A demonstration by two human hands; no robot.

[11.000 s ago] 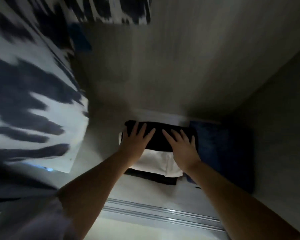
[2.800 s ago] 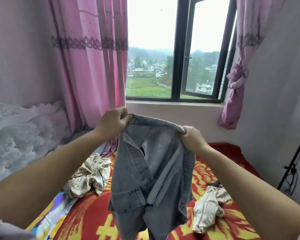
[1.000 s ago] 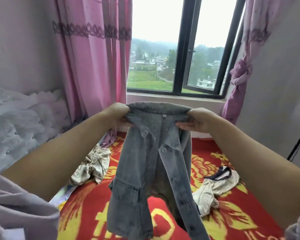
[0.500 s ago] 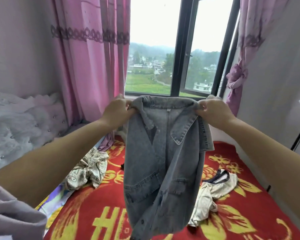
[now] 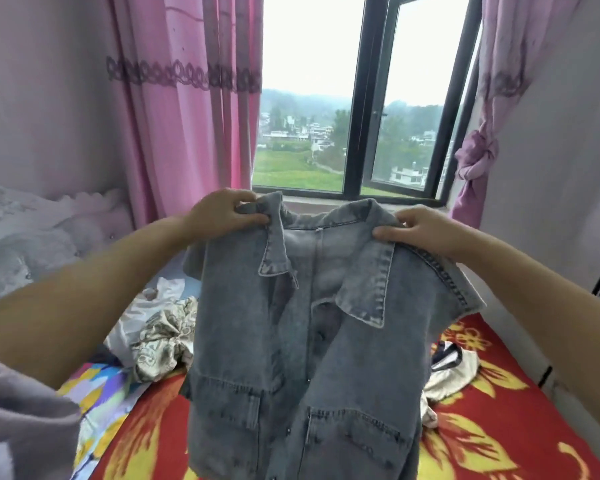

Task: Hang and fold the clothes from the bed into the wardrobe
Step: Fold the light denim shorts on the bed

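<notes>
I see the bed with its red blanket printed with yellow flowers [image 5: 482, 441] filling the lower part of my view, and a padded pale grey headboard [image 5: 32, 244] stands along its left side. Beyond the bed a black-framed window [image 5: 352, 98] looks out over green fields and buildings, with a long pink curtain [image 5: 187, 109] hanging at its left and a purple curtain tied in a knot [image 5: 475, 161] at its right. In front of me, held up in the air above the bed, hangs the faded grey-blue denim jacket [image 5: 291, 358], its front facing me, collar spread and two chest pocket flaps showing lower down. A lavender sleeve [image 5: 18, 417] covers my upper left arm at the bottom left corner. On the bed to the left of the jacket lies a crumpled cream patterned garment [image 5: 160, 341], touching a white cloth [image 5: 142, 306] behind it, and both sit near a multicoloured sheet [image 5: 97, 386]. To the right of the jacket lies a crumpled white garment with dark trim [image 5: 454, 368]. My left hand [image 5: 222, 213] pinches the jacket's left shoulder beside the collar, thumb over the fabric. My right hand [image 5: 420, 226] pinches the right shoulder the same way, fingers curled behind the denim.
</notes>
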